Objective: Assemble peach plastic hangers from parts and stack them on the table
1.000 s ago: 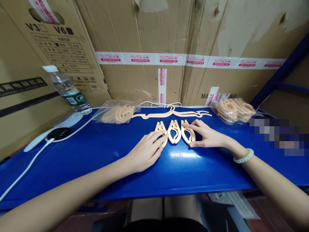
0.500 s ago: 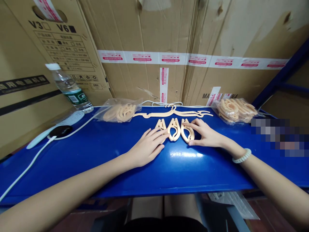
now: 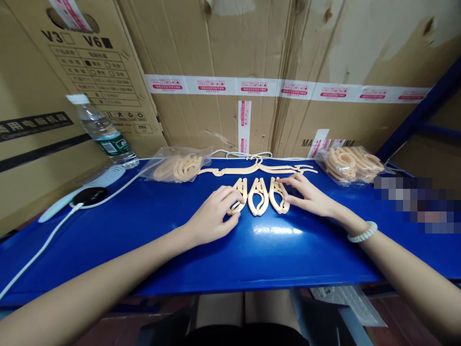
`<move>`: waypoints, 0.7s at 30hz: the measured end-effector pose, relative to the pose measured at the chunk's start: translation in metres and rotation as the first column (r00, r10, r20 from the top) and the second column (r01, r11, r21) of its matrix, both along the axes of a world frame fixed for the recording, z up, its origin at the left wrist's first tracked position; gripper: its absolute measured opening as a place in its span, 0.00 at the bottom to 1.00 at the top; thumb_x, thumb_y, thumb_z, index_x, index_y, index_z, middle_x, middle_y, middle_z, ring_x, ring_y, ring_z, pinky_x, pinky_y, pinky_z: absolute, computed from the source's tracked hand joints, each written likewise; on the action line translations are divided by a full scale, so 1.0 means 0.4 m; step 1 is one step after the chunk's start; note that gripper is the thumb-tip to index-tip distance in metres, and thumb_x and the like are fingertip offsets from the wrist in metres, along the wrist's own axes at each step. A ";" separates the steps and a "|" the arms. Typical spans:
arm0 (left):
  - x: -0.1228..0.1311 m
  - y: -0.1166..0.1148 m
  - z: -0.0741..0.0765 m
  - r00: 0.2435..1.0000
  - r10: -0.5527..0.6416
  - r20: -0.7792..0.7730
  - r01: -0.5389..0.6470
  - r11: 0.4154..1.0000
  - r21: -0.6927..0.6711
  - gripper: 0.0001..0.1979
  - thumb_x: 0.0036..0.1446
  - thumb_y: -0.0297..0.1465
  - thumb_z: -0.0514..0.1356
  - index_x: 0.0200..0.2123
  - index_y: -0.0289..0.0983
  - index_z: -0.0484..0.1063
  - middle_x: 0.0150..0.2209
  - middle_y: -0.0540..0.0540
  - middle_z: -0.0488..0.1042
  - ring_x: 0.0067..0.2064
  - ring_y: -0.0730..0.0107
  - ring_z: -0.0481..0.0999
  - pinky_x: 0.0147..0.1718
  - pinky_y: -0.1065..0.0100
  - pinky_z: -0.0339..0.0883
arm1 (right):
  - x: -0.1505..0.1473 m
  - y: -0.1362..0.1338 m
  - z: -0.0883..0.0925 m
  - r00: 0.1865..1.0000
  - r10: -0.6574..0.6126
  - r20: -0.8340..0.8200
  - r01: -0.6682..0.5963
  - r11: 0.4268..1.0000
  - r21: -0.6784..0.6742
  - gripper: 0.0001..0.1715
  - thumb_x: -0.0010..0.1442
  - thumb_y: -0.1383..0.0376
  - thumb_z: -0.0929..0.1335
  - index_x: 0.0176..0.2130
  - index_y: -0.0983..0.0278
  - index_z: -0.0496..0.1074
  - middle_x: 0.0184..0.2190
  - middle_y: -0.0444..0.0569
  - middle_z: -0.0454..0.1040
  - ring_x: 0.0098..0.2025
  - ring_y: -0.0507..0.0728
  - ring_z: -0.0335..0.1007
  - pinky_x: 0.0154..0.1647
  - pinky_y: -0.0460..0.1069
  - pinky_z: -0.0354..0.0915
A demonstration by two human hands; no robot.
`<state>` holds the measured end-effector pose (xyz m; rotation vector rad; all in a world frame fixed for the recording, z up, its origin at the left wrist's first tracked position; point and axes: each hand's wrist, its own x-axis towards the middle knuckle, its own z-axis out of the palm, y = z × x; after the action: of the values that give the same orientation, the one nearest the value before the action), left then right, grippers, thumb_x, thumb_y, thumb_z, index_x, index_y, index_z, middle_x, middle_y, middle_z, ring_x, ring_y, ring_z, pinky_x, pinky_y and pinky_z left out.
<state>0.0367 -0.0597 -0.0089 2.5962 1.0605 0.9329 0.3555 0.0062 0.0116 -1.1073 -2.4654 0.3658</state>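
Note:
Three beige folded plastic hangers lie side by side on the blue table point(image 3: 144, 250): a left one point(image 3: 239, 194), a middle one point(image 3: 258, 196) and a right one point(image 3: 277, 194). My left hand point(image 3: 212, 216) has curled fingers resting on the left hanger. The fingertips of my right hand point(image 3: 309, 198) touch the right hanger's outer edge. An unfolded beige hanger point(image 3: 257, 168) lies flat just behind the three.
Two clear bags of beige hangers lie at the back, one on the left point(image 3: 178, 166) and one on the right point(image 3: 351, 163). A water bottle point(image 3: 103, 132), a white fan point(image 3: 84, 190), a black puck point(image 3: 88, 195) and a white cable point(image 3: 39, 250) occupy the left. Cardboard boxes point(image 3: 252, 72) wall the back.
My left fingers have curled from flat and lifted over the left hanger. My right hand has drawn its thumb in and slid up along the right hanger. The three hangers sit closer together.

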 end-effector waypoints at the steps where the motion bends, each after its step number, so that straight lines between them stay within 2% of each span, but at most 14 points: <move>1: -0.006 0.006 0.002 1.000 0.015 0.007 -0.014 1.000 -0.003 0.10 0.57 0.25 0.57 0.43 0.38 0.71 0.47 0.41 0.74 0.51 0.55 0.72 0.52 0.53 0.68 | 0.001 0.003 0.002 0.998 -0.033 -0.058 0.034 0.999 0.011 0.31 0.64 0.43 0.65 0.52 0.63 0.72 0.44 0.55 0.69 0.46 0.64 0.66 0.49 0.59 0.64; 3: -0.018 0.018 0.003 1.000 0.016 -0.006 -0.016 1.000 -0.026 0.10 0.53 0.23 0.57 0.39 0.38 0.70 0.45 0.42 0.73 0.48 0.56 0.71 0.50 0.55 0.69 | 0.006 0.010 0.005 0.979 -0.119 -0.165 0.126 0.991 0.033 0.22 0.66 0.46 0.63 0.39 0.62 0.69 0.36 0.51 0.69 0.37 0.60 0.64 0.40 0.54 0.63; 5: -0.026 0.028 -0.002 1.000 -0.005 -0.027 0.003 0.999 -0.053 0.09 0.53 0.22 0.57 0.38 0.38 0.71 0.44 0.43 0.73 0.48 0.57 0.71 0.49 0.56 0.69 | 0.012 0.018 0.006 0.948 -0.188 -0.257 0.204 0.978 0.038 0.21 0.68 0.48 0.61 0.33 0.60 0.63 0.29 0.46 0.65 0.32 0.56 0.60 0.35 0.52 0.59; 10: -0.024 0.037 -0.012 0.999 -0.044 0.021 0.045 0.998 -0.049 0.07 0.61 0.28 0.58 0.42 0.39 0.72 0.46 0.43 0.75 0.50 0.58 0.72 0.52 0.56 0.67 | 0.030 0.036 0.004 0.888 -0.249 -0.387 0.281 0.959 0.028 0.22 0.67 0.50 0.62 0.27 0.60 0.58 0.24 0.41 0.57 0.27 0.53 0.52 0.29 0.49 0.53; 13: -0.018 0.035 -0.008 0.986 0.037 0.161 -0.028 0.998 -0.055 0.06 0.61 0.30 0.59 0.41 0.38 0.71 0.44 0.44 0.76 0.46 0.61 0.73 0.49 0.59 0.67 | 0.046 0.049 0.001 0.856 -0.301 -0.421 0.355 0.933 0.055 0.25 0.65 0.50 0.65 0.24 0.59 0.54 0.21 0.40 0.54 0.24 0.51 0.51 0.26 0.48 0.52; 15: -0.015 0.036 -0.006 0.954 0.126 0.272 -0.101 0.989 -0.105 0.03 0.61 0.31 0.58 0.36 0.38 0.70 0.38 0.47 0.75 0.41 0.65 0.73 0.44 0.62 0.67 | 0.061 0.064 -0.004 0.856 -0.345 -0.386 0.418 0.900 0.123 0.26 0.64 0.49 0.65 0.24 0.60 0.55 0.20 0.41 0.58 0.24 0.52 0.55 0.28 0.49 0.56; 17: -0.015 0.040 -0.008 0.913 0.203 0.355 -0.145 0.972 -0.182 0.08 0.62 0.33 0.57 0.31 0.37 0.67 0.31 0.49 0.71 0.35 0.68 0.71 0.39 0.65 0.65 | 0.080 0.086 -0.014 0.899 -0.339 -0.277 0.400 0.893 0.207 0.21 0.65 0.50 0.64 0.29 0.61 0.66 0.26 0.47 0.70 0.30 0.57 0.67 0.35 0.52 0.66; 18: -0.016 0.043 -0.010 0.894 0.230 0.385 -0.153 0.963 -0.221 0.10 0.62 0.34 0.57 0.29 0.38 0.65 0.29 0.51 0.69 0.33 0.70 0.70 0.36 0.67 0.64 | 0.089 0.099 -0.022 0.928 -0.312 -0.203 0.356 0.903 0.239 0.19 0.66 0.50 0.63 0.35 0.62 0.71 0.33 0.52 0.76 0.37 0.61 0.72 0.42 0.55 0.69; 19: -0.016 0.047 -0.013 0.878 0.252 0.408 -0.156 0.954 -0.255 0.11 0.62 0.36 0.56 0.28 0.38 0.64 0.27 0.52 0.67 0.30 0.71 0.67 0.34 0.68 0.62 | 0.098 0.113 -0.030 0.952 -0.280 -0.124 0.304 0.918 0.257 0.20 0.67 0.51 0.62 0.44 0.63 0.73 0.42 0.57 0.78 0.46 0.65 0.74 0.49 0.59 0.69; 21: -0.016 0.053 -0.019 0.850 0.290 0.441 -0.161 0.938 -0.306 0.14 0.62 0.37 0.56 0.25 0.38 0.60 0.25 0.54 0.62 0.27 0.74 0.63 0.29 0.69 0.58 | 0.114 0.139 -0.050 0.972 -0.235 0.029 0.220 0.944 0.247 0.26 0.67 0.54 0.61 0.58 0.65 0.69 0.57 0.62 0.73 0.60 0.69 0.68 0.61 0.64 0.64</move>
<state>0.0301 -0.0384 -0.0166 1.9067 1.2552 1.3060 0.4010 0.0616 -0.0085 -1.2924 -2.3196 -0.0378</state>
